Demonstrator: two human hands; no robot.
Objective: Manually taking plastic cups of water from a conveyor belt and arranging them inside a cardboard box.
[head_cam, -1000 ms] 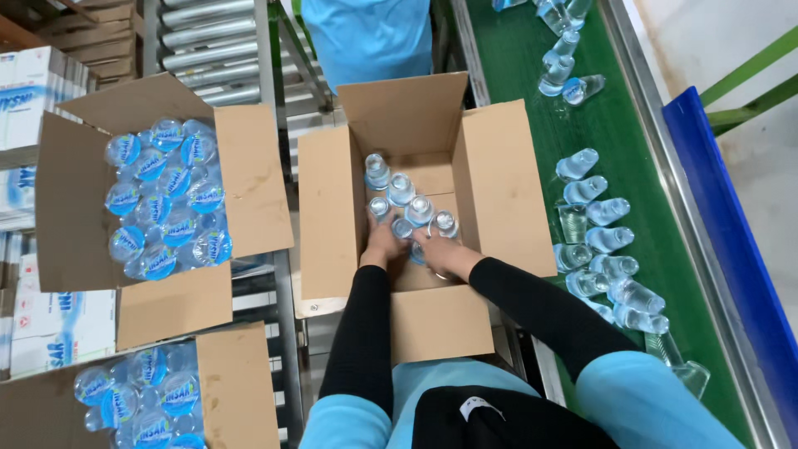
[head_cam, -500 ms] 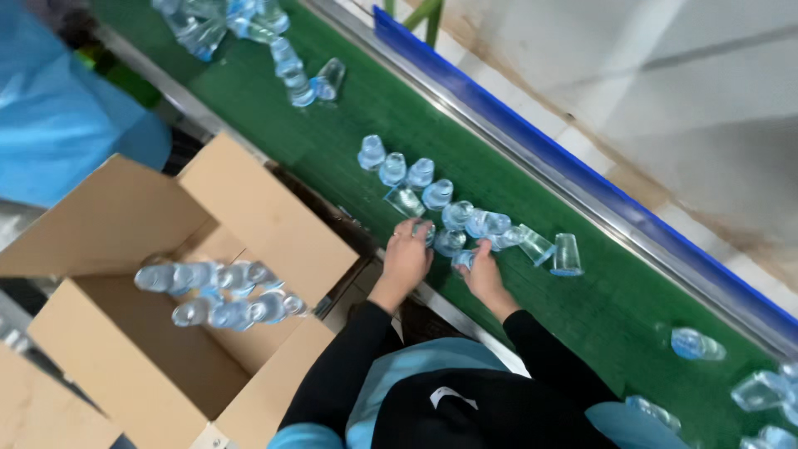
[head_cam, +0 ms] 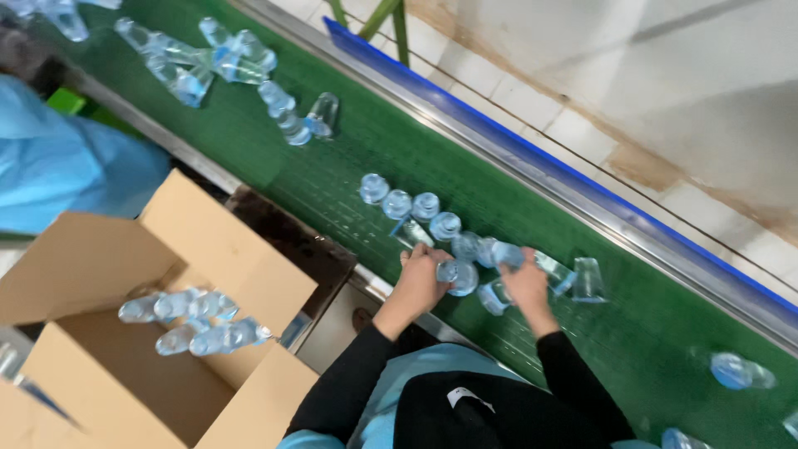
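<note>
you've swung away from the open cardboard box [head_cam: 158,349], where a row of small bottles [head_cam: 195,320] already lies, and both hands are now out on the green conveyor belt [head_cam: 349,158] instead of inside the carton, so another batch is being gathered. your left hand [head_cam: 422,274] curls its fingers around one clear plastic bottle [head_cam: 457,276] at the near edge of the cluster [head_cam: 432,218]. your right hand [head_cam: 529,281] closes over a neighbouring bottle [head_cam: 504,254], wrist bent down, forearms nearly parallel.
</note>
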